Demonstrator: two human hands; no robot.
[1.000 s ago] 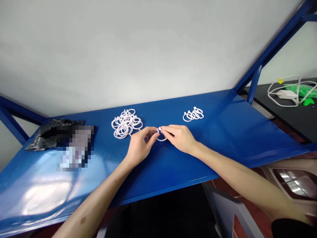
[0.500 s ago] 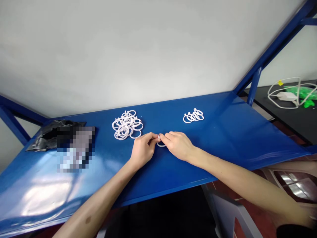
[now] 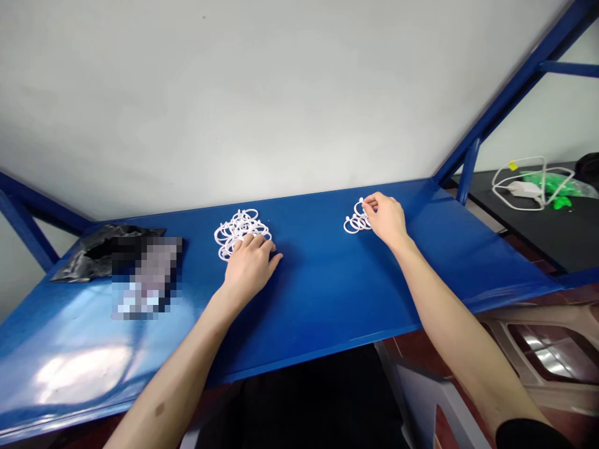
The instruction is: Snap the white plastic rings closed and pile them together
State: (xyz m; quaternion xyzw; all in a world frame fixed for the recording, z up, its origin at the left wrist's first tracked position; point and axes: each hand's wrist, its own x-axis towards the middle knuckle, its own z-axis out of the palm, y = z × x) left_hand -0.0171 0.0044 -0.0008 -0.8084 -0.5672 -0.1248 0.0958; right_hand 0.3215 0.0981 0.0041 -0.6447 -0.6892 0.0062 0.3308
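Observation:
My left hand (image 3: 249, 265) lies over the near side of a heap of white curtain rings (image 3: 238, 226), its thumb apart from the other fingers. Its fingertips hide some of the rings, and no ring shows in its grasp. Farther right, my right hand (image 3: 387, 218) pinches one white curtain ring (image 3: 358, 207) by its small knob between thumb and fingertips. That ring is at the back of a small overlapping row of similar rings (image 3: 353, 226), partly covered by my hand.
A blue table (image 3: 309, 299) runs along a pale wall (image 3: 290, 112), with blue frame bars at both ends. A crumpled black plastic bag (image 3: 88, 255) and a blurred-out object (image 3: 152, 274) lie at left. A dark table (image 3: 528, 231) at right bears a white cable (image 3: 544, 181) and green plastic (image 3: 556, 187).
My hands have parted from the middle, where they held one ring together. The left went to the heap; the right carried a ring to the small row.

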